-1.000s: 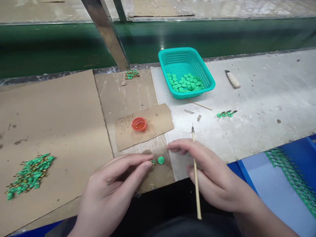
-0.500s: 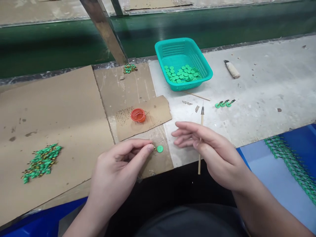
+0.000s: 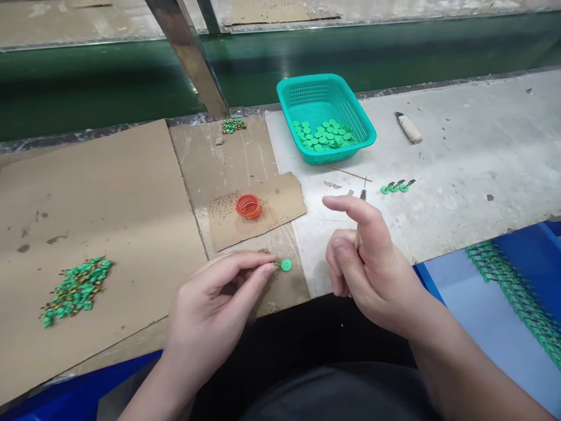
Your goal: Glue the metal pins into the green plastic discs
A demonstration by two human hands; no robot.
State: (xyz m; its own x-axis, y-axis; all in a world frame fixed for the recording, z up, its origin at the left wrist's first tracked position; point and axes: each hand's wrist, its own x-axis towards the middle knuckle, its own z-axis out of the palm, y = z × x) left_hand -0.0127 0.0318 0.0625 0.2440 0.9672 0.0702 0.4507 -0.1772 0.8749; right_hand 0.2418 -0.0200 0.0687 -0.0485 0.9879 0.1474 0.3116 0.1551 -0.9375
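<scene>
My left hand [image 3: 219, 298] rests on the cardboard [image 3: 109, 204], thumb and forefinger pinched on a tiny green and yellow part [image 3: 276, 265]. That part sits right beside a green disc [image 3: 286, 265] on the cardboard. My right hand [image 3: 368, 263] is curled around a thin wooden brush [image 3: 360, 213] whose dark tip points away from me, over the grey bench. A small orange cap [image 3: 248, 206] of liquid stands on a cardboard scrap beyond my left hand.
A teal basket [image 3: 326, 96] holds several green discs at the back. Three joined discs [image 3: 397, 186] and a knife handle [image 3: 409, 128] lie on the grey bench. Green part piles lie at the left [image 3: 76, 289] and by a metal post [image 3: 233, 124]. Blue tray [image 3: 504, 304] at right.
My right hand has drawn the brush in and closed its fingers round it, the brush tilting more upright. My left hand stays pinched beside the green disc.
</scene>
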